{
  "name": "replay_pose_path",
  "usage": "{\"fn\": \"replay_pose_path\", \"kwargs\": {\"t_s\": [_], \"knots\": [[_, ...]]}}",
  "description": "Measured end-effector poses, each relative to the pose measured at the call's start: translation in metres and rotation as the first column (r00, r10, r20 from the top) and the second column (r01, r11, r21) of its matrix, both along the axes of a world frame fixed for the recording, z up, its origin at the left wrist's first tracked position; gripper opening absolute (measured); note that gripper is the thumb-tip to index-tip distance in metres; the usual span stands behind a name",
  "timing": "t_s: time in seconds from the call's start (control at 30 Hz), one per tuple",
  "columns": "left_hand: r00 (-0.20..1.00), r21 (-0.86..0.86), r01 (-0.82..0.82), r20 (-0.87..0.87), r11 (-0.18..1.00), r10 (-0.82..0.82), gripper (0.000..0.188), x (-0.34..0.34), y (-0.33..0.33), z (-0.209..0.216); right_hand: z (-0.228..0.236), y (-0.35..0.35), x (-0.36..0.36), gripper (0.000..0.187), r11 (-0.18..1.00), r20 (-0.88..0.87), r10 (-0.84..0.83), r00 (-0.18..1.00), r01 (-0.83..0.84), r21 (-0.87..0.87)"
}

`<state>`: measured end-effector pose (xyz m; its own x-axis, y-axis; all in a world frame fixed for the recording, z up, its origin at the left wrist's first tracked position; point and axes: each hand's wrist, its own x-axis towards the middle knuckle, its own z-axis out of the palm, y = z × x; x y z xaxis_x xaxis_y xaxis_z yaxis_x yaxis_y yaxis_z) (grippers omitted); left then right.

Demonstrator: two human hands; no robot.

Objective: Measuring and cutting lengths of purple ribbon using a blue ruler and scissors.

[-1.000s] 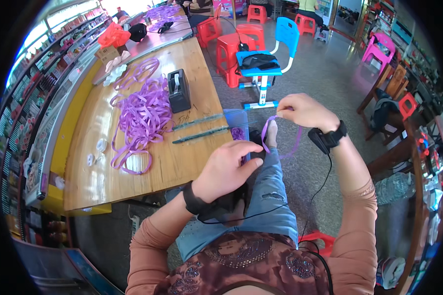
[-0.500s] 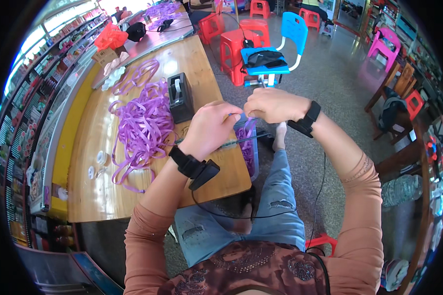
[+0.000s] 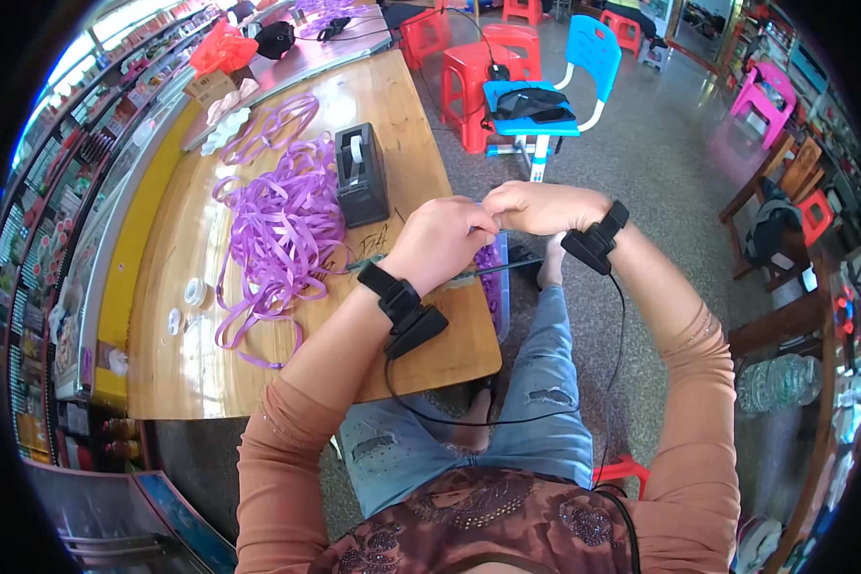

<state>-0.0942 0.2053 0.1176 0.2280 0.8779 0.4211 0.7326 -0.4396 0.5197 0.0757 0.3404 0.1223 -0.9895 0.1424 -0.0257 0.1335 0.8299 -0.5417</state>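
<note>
My left hand [image 3: 440, 239] and my right hand [image 3: 547, 208] meet beyond the table's near right corner, fingertips pinched close together. Purple ribbon [image 3: 489, 256] shows just under them; the piece between the fingers is mostly hidden. A thin dark rod [image 3: 518, 266] sticks out from the table edge below my hands. Beneath it stands a pale blue plastic bin [image 3: 504, 311] with more purple ribbon inside. Left of my left hand, a big tangled heap of purple ribbon [image 3: 279, 225] lies on the wooden table [image 3: 392, 359], beside a black tape dispenser [image 3: 362, 182].
Two small white rolls [image 3: 195, 292] lie near the table's left side. A blue chair [image 3: 536, 110] holding a black bag stands ahead, with red stools [image 3: 474, 91] beside it. Shelves of goods [image 3: 57, 201] line the left. A black cable runs from my left wrist across my lap.
My hands have come closer together, the left one shifting right toward the right one. The ribbon strand that hung below my right fingers is now less visible. The whole view has shifted slightly.
</note>
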Motion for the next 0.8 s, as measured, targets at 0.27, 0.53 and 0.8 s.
{"fn": "replay_pose_path", "kwargs": {"t_s": [0.27,0.53,0.8], "knots": [[0.997,-0.100,-0.075,-0.034,0.992,0.072,0.008,0.008,0.006,0.007,-0.031,-0.001,0.028,0.032,0.627,0.023,-0.475,0.880,0.357,-0.692],[0.997,-0.186,-0.039,0.063,0.982,0.052,0.010,0.017,0.011,0.011,-0.092,-0.049,0.066,0.033,0.443,-0.129,-0.654,0.746,0.239,-0.864],[0.989,-0.256,-0.015,0.139,0.967,0.052,0.015,0.017,0.012,0.004,-0.118,-0.098,0.046,0.029,0.445,-0.235,-0.667,0.707,0.126,-0.887]]}}
